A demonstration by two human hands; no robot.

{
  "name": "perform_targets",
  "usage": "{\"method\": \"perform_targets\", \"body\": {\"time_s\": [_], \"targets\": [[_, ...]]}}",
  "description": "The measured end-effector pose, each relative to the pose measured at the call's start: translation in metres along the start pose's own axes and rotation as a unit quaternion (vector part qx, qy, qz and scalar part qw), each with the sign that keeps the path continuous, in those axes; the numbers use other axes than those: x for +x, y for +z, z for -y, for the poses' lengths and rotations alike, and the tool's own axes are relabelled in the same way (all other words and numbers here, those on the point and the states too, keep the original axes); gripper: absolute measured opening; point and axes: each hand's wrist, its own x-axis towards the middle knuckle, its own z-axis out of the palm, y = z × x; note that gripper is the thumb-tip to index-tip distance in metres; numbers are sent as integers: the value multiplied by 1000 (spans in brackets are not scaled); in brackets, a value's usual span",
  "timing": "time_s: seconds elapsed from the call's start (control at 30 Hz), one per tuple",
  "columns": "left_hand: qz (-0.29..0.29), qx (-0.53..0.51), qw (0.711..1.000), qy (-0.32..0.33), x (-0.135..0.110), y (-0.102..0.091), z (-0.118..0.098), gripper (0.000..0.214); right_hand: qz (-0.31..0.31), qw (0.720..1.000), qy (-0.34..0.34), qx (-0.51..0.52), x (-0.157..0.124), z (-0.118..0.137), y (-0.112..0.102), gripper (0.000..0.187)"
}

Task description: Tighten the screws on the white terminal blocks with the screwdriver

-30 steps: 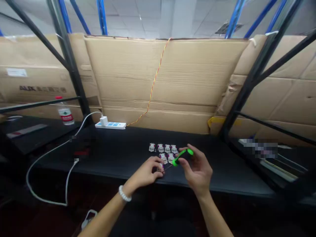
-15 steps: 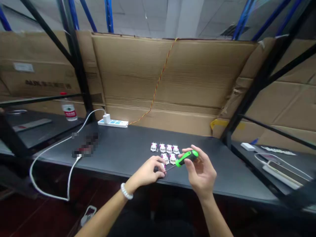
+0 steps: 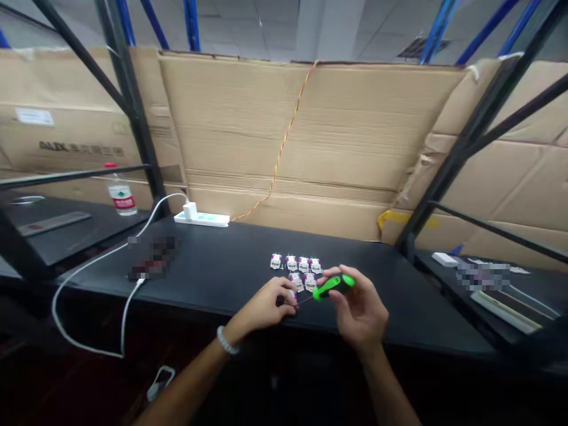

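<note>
My right hand is closed round the green and black handle of a screwdriver. Its thin shaft points left and down to the fingertips of my left hand. Those fingers are bent and pinch a small white-and-purple part near the desk's front edge; they hide most of it. Something dark shows between the fingers, too small to make out. Just beyond, several similar white-and-purple parts lie in two rows on the black desk.
A white power strip with a plugged-in charger lies at the back left, its white cable looping over the front edge. Cardboard walls the back. Black metal posts flank the desk. A water bottle stands left.
The camera view has shifted slightly. Both hands stay at the same spot, and the screwdriver's handle sits slightly further left, its tip still at my left fingers.
</note>
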Motion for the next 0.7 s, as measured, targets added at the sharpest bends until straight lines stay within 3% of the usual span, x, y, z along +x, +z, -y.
{"method": "perform_targets", "body": {"time_s": [0.43, 0.7], "targets": [[3, -7, 1000, 2, -1, -1, -4, 11, 24, 1000, -4, 10, 0, 0, -3, 47], [-9, -11, 1000, 26, -1, 0, -4, 14, -4, 999, 20, -33, 9, -5, 4, 43]]}}
